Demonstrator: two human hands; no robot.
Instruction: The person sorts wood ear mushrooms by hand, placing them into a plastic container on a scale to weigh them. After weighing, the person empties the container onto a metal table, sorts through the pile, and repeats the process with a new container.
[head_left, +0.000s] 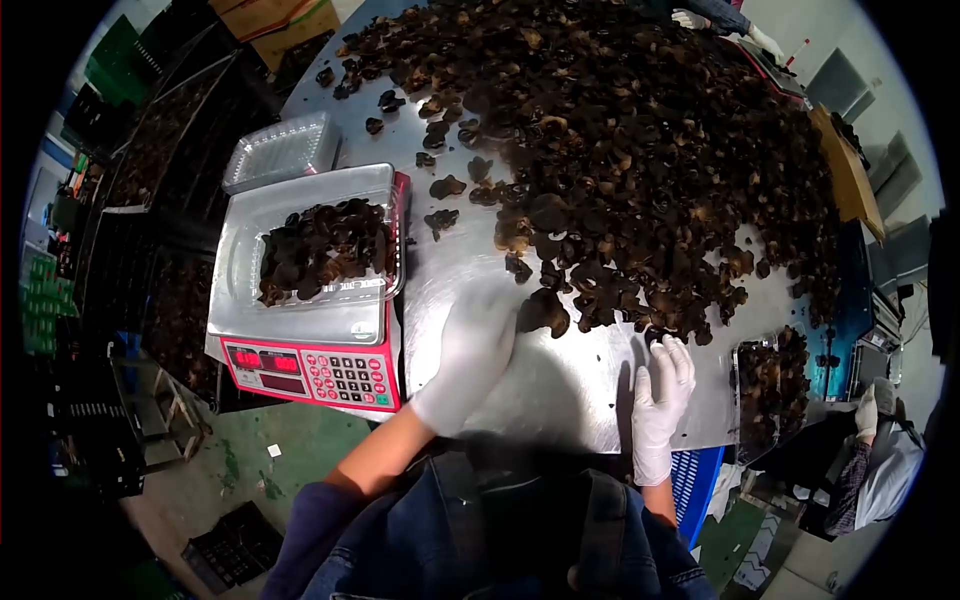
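Note:
My left hand, in a white glove, is blurred over the metal table between the scale and the pile. A dark fungus piece lies at its fingertips; whether it is gripped cannot be made out. My right hand, also gloved, is at the near edge of the pile of dark fungus pieces, thumb apart from slightly bent fingers, fingertips by the pieces. On the red-framed scale sits a clear tray holding dark pieces.
Empty clear trays are stacked behind the scale. A filled clear tray stands at the table's right front. Another person's gloved hands are at the far right, and a person is at the right. Dark racks stand left.

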